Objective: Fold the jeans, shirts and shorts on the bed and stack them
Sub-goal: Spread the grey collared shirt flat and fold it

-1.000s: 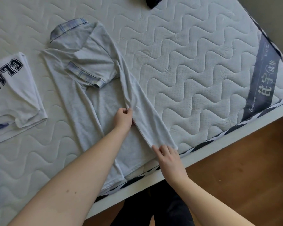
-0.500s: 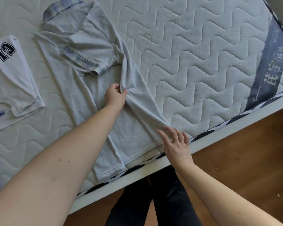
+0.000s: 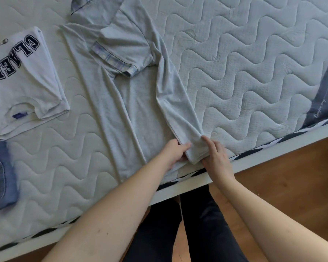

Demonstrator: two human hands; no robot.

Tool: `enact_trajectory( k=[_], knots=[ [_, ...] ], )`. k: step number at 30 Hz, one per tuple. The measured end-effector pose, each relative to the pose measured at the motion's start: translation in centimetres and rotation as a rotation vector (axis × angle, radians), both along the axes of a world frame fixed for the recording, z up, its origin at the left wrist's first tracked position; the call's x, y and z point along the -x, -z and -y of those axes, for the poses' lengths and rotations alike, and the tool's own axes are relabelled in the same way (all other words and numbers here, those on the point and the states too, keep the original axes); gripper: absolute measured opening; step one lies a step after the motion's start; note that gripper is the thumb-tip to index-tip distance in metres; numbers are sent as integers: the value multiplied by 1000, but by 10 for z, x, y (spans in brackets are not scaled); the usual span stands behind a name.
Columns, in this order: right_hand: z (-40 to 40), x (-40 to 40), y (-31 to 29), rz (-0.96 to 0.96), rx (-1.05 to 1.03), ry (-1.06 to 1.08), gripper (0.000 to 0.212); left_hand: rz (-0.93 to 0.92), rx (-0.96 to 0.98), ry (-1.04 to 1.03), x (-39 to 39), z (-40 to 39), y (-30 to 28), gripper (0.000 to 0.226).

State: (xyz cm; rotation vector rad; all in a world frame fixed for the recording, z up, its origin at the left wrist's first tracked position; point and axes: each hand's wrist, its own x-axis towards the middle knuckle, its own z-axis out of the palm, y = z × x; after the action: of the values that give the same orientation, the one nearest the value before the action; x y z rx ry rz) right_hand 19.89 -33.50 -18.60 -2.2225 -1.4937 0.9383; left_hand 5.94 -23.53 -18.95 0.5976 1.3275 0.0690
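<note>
Currently the grey polo shirt (image 3: pixel 138 103) is lying lengthwise on the mattress (image 3: pixel 235 59), collar toward the far side, hem at the near edge by the bed frame (image 3: pixel 273 148). Its right-hand side panel is lying folded inward over the body as a long narrow flap, and the plaid-trimmed sleeve (image 3: pixel 121 59) is lying across the chest area. A second lengthwise crease is running down the shirt's left side.

Both hands are working at the lower end of the folded flap, close together. The left hand (image 3: pixel 175 153) is pinching the flap's inner edge, fingers curled onto the fabric. The right hand (image 3: pixel 217 154) is gripping the flap's outer edge from the other side, thumb on top, fingers tucked under the cloth. The flap's corner is bunching slightly between the two hands.

Left of the polo, apart from it, a folded white T-shirt (image 3: pixel 25 78) with dark block lettering is lying flat on the mattress. Nearer than that, at the left border of the view, a piece of folded blue denim (image 3: pixel 0 174) is showing partly; which garment it is I cannot tell.

Beyond the frame a wooden floor (image 3: pixel 292 176) is showing, and the person's dark trousers (image 3: pixel 187 229) are showing below the forearms.
</note>
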Motion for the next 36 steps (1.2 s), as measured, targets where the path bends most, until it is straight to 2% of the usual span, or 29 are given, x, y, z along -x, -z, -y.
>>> enact_trajectory(
  k=[3, 5, 8, 13, 16, 20, 23, 24, 28, 30, 32, 36],
  knots=[
    [-5, 5, -2, -52, 74, 171, 73, -69, -47, -144, 7, 22, 2, 12],
    [-9, 9, -3, -38, 86, 236, 69, -142, -164, -130, 20, 30, 6, 15],
    [-11, 10, -5, 19, 91, 216, 58, -222, -279, -99, 39, 33, 8, 15],
    [-12, 6, -8, -25, 224, 291, 35, -359, -378, 28, 52, 28, 8, 27],
    [-6, 4, -10, 31, 245, 282, 24, -391, -381, 70, 50, 29, 3, 28],
    [1, 5, -13, 85, 299, 419, 7, -486, -426, 290, 45, 32, -1, 27],
    [-2, 4, -14, 75, 327, 451, 10, -422, -372, 305, 43, 27, -3, 22],
    [-2, 5, -15, 113, 314, 402, 10, -383, -345, 280, 42, 25, -5, 22],
    [-4, 7, -15, 279, 212, 96, 36, -331, -335, 277, 43, 23, -7, 25],
    [-3, 3, -15, 263, 135, 64, 25, -304, -339, 263, 42, 24, -6, 24],
    [-1, -6, -13, 237, 104, 132, 10, -254, -334, 206, 40, 24, -5, 23],
    [6, -16, -13, 234, 151, 189, 14, -243, -316, 145, 26, 23, -2, 24]
  ],
)
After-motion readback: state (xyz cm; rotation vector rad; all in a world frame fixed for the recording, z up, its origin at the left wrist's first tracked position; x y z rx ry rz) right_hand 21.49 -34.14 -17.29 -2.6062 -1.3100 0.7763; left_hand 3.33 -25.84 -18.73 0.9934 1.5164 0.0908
